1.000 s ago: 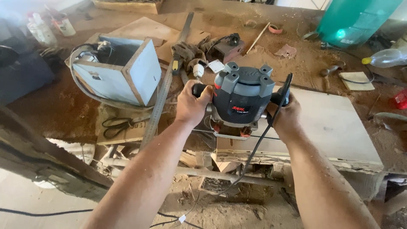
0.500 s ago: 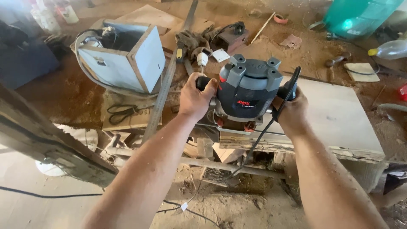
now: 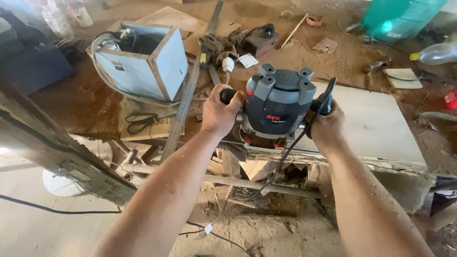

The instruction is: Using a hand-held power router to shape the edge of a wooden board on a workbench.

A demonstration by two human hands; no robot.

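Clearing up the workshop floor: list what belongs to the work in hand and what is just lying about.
In use:
left hand and right hand on the handles of the grey plunge router
its black cord
pale wooden board under it

Lying about:
open plywood box
long steel ruler
plastic bottle
green container
work gloves

The router point(image 3: 278, 107) sits on the near edge of the board point(image 3: 376, 126), left hand point(image 3: 220, 114) on its left handle, right hand point(image 3: 327, 126) on its right. Left of it lies a long ruler point(image 3: 183, 107); beyond that, an open box point(image 3: 143, 64). Behind the board — a bottle point(image 3: 435, 53) at far right.
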